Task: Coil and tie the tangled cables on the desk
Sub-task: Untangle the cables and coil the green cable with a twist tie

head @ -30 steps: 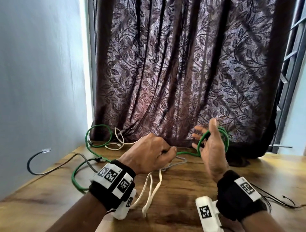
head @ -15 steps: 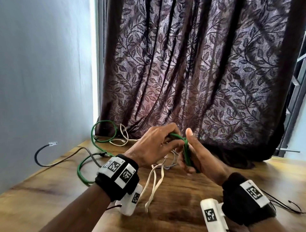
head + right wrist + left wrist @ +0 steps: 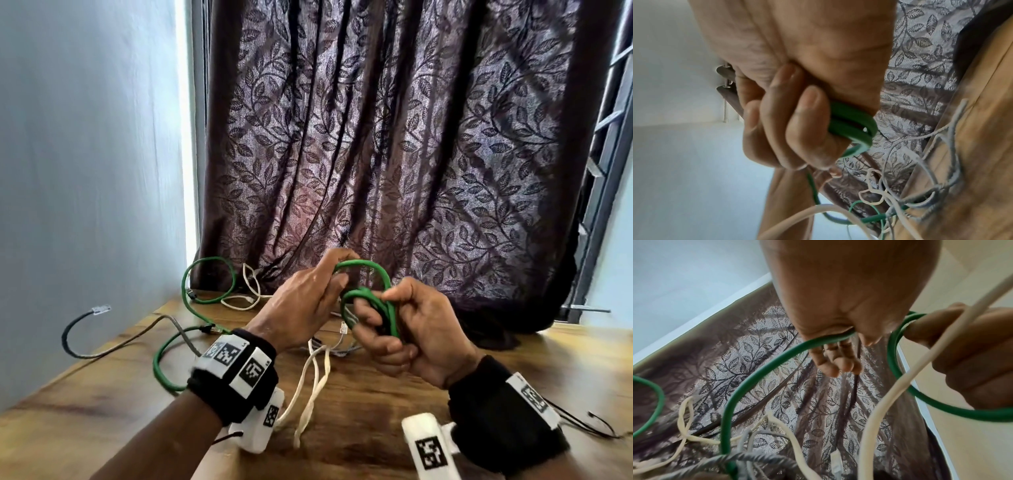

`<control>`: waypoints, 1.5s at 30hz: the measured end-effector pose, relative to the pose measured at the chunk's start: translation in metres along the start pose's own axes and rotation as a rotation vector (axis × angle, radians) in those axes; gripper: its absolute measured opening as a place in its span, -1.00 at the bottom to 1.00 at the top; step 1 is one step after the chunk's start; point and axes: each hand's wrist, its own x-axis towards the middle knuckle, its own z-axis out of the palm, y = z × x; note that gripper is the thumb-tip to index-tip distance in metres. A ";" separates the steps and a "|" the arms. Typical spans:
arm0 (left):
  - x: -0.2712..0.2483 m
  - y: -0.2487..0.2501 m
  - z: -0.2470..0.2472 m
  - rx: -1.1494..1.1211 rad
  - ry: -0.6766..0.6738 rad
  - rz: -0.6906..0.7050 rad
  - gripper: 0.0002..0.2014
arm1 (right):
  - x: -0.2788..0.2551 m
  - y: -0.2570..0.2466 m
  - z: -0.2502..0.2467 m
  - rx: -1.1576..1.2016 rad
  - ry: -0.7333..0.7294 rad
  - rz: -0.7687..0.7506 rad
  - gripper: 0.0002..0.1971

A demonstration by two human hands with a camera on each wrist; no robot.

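A green cable [image 3: 371, 296] is partly wound into a small coil above the wooden desk [image 3: 359, 445]. My right hand [image 3: 376, 329] grips that coil, fingers [image 3: 807, 123] curled round the green turns [image 3: 851, 128]. My left hand [image 3: 337, 277] pinches a raised loop of the same green cable [image 3: 764, 369] just left of the coil. The rest of the green cable trails left over the desk [image 3: 164, 356] to a standing loop [image 3: 209, 281]. A white cable [image 3: 315, 380] hangs below my hands, tangled with a grey braided cable [image 3: 756, 457].
A dark grey network cable [image 3: 85, 346] with a clear plug [image 3: 101, 309] arcs up at the desk's left edge by the wall. Thin black wires [image 3: 582, 425] lie at the right. A patterned curtain [image 3: 376, 137] hangs close behind the desk.
My left hand rose from the desk and carried a green loop over to my right hand. The right hand's fingers, spread a second ago, now curl round the coil.
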 end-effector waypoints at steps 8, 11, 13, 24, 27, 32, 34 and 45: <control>-0.010 -0.033 0.001 0.145 -0.173 -0.153 -0.18 | -0.008 -0.012 -0.008 0.170 0.019 -0.285 -0.81; -0.012 -0.044 -0.006 0.362 -0.049 -0.192 -0.64 | -0.013 -0.016 -0.017 0.180 0.099 -0.356 -0.83; -0.014 -0.045 -0.011 0.290 0.061 -0.247 -0.89 | -0.015 -0.016 -0.021 0.168 0.161 -0.377 -0.83; -0.001 -0.030 -0.031 -0.061 0.665 -0.312 -0.74 | -0.010 -0.002 -0.031 0.188 0.379 -0.376 -0.78; -0.001 -0.027 -0.034 0.123 0.724 -0.262 -0.82 | -0.010 -0.001 -0.030 0.211 0.422 -0.337 -0.78; -0.010 -0.042 -0.046 0.469 0.587 -0.315 -0.63 | -0.009 -0.008 -0.021 0.304 0.289 -0.269 -0.78; -0.015 -0.044 -0.049 0.627 0.469 -0.362 -0.66 | -0.010 -0.015 -0.013 0.322 0.205 -0.270 -0.77; -0.043 -0.008 -0.054 0.569 -0.270 -0.332 -0.39 | -0.022 -0.030 -0.016 0.579 0.474 -0.691 -0.73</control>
